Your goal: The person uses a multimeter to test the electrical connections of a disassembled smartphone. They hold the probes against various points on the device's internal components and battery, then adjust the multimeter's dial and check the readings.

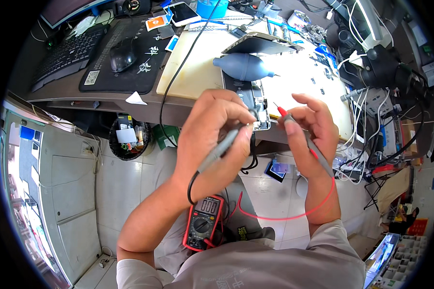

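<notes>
"So, what's risky?"

"Left hand, curled round the grey probe, partly hides the opened phone between the hands; right hand, loosely curled, pinches the red-tipped probe. One slip could short-circuit the phone."

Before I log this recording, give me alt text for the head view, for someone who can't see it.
The left hand holds a grey probe and the right hand a red-and-grey probe by an opened device at the edge of a desk; below is a red multimeter.
</notes>
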{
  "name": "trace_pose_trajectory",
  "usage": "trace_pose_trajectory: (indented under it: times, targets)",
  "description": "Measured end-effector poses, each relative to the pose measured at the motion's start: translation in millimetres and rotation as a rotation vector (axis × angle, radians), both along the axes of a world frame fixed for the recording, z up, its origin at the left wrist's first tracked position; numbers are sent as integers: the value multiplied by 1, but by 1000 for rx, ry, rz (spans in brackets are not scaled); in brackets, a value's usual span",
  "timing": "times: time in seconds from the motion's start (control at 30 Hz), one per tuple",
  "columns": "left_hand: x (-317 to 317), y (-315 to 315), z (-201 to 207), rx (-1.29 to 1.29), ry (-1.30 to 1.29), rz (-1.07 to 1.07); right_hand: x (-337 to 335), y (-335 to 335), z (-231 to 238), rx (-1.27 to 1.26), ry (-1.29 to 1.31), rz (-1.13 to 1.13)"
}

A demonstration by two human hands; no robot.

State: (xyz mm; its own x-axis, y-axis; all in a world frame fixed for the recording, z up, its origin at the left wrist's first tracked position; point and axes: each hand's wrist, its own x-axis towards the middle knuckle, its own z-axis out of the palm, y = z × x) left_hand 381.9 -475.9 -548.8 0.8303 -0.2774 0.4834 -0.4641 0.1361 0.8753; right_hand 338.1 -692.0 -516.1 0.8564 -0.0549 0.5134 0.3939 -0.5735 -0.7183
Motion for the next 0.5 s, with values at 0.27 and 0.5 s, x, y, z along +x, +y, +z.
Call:
trace_pose_trajectory:
  times: [0.27, 0.5]
  targets:
    - [9, -7, -6, 71, 70, 35, 18, 5, -18, -29, 69, -66]
    - [10, -17, -14, 117, -122, 206, 19, 7, -26, -28, 25, -111]
